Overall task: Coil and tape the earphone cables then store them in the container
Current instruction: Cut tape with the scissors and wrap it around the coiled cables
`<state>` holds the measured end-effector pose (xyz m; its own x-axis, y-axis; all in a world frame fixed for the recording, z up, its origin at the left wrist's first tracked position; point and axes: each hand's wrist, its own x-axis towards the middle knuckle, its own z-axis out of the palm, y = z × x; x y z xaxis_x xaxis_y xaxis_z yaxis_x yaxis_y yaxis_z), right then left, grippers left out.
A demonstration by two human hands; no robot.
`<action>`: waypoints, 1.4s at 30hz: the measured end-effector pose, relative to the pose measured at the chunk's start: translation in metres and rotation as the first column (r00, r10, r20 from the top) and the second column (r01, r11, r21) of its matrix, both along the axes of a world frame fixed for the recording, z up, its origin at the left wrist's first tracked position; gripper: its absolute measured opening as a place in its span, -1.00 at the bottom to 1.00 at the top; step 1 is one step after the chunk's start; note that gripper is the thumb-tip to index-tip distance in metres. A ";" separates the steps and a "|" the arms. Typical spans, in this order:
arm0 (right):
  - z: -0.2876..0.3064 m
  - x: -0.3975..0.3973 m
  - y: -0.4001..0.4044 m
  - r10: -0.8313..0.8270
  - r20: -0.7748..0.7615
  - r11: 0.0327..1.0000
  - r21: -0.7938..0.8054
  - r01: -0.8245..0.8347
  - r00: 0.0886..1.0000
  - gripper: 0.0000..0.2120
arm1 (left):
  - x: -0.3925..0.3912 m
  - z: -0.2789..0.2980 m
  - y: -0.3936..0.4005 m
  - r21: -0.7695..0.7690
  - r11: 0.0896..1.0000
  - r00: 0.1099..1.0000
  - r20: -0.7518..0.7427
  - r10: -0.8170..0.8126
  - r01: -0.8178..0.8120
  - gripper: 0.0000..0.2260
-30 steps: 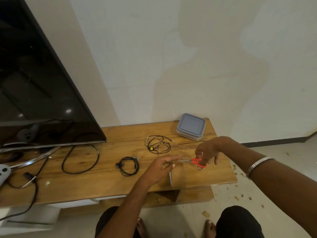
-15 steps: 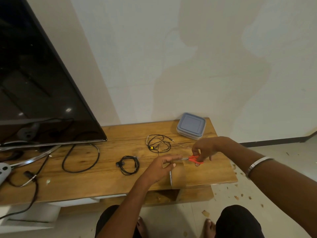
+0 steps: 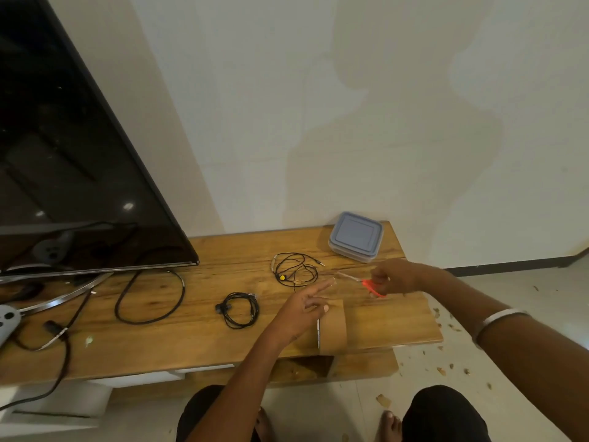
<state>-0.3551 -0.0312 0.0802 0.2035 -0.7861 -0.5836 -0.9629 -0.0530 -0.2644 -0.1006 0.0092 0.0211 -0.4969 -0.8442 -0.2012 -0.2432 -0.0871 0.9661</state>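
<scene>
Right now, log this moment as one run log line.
left hand: holds tape roll | right hand: grips scissors | earphones: coiled on table | container: lid on

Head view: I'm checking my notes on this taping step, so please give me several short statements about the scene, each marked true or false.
1. The right hand holds orange-handled scissors. True.
2. The grey container has its lid off. False: the lid is on.
3. The left hand grips the roll of brown tape. True.
4. Both earphone cables sit inside the container. False: the black coiled cable and the loose cable lie on the wooden table.
</scene>
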 end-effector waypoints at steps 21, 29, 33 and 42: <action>-0.082 -0.023 0.021 -0.462 -0.244 0.886 -0.153 0.437 0.852 -0.74 | 0.000 -0.001 0.004 -0.190 0.981 0.997 0.068 0.040 -0.027 -0.53; -0.068 0.015 0.022 -0.277 0.168 0.910 -0.269 0.314 0.946 -0.65 | 0.000 -0.001 0.006 -0.222 0.975 0.996 0.080 0.044 -0.025 -0.51; -0.069 0.058 0.037 -0.125 0.329 0.969 -0.162 0.187 0.936 -0.57 | 0.001 0.001 0.010 -0.225 0.974 0.994 0.097 0.047 -0.024 -0.50; -0.073 0.079 0.039 -0.123 0.338 0.923 -0.306 0.232 0.933 -0.77 | 0.008 -0.007 0.009 -0.185 0.971 0.987 0.021 0.161 -0.155 -0.43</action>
<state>-0.2763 0.0082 0.0071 0.1672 -0.9632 -0.2104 -0.8384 -0.0266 -0.5444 -0.0929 0.0184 0.0136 -0.3495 -0.9355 -0.0525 -0.2752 0.0490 0.9602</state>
